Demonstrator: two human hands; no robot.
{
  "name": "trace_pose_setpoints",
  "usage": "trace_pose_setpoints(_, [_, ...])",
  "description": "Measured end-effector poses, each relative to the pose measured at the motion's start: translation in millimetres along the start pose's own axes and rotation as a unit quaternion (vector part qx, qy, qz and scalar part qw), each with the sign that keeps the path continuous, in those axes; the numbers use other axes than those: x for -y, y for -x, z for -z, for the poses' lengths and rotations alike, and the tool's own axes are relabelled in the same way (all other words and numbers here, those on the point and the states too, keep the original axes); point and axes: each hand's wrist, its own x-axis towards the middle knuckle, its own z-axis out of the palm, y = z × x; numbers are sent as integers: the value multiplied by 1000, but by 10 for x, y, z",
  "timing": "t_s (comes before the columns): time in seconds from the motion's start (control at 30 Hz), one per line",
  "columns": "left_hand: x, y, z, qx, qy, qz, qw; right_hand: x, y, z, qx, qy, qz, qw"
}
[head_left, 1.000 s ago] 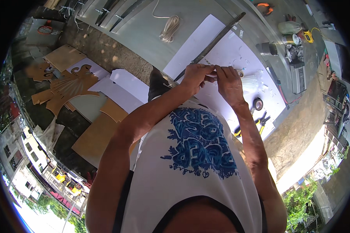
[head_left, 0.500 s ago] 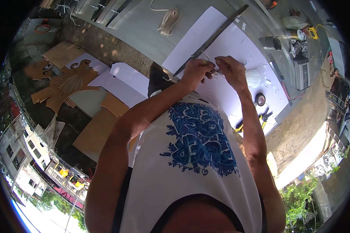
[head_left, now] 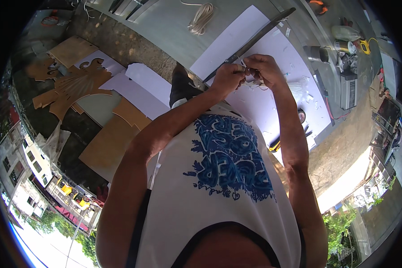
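Note:
A long dark flat strip lies slantwise across white sheet material on the table. A thin pale string runs from the strip to my hands. My left hand is closed in a pinch on the string, just beside the strip's near part. Close against its fingertips, my right hand also pinches the string; the exact grip is hidden by the fingers. Under and beside my right hand lies a bundle of whitish strands, with small clear scraps around it.
A black tape roll and a yellow-and-black hand tool lie by my right forearm, partly covered. A hank of cord lies at the far side. A metal box-like device stands right. Cut brown boards lie on the left.
My hands have come closer together, the right one shifting slightly up and left over the string. The view has moved slightly, and my right forearm now covers more of the tape roll and tool.

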Motion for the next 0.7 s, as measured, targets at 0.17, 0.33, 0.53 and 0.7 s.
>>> trace_pose_setpoints(0.17, [14,-26,-8,1,-7,-19,1000,12,35,-13,-12,-20,25,999])
trace_pose_setpoints(0.33, [19,-25,-22,-14,-7,-18,1000,40,11,-2,-10,38,18,999])
trace_pose_setpoints(0.53, [3,-1,-22,-18,1,-15,1000,26,-49,17,12,-7,-11,1000])
trace_pose_setpoints(0.7, [1,-25,-26,-3,-1,-10,1000,-15,-55,44,-52,121,51,990])
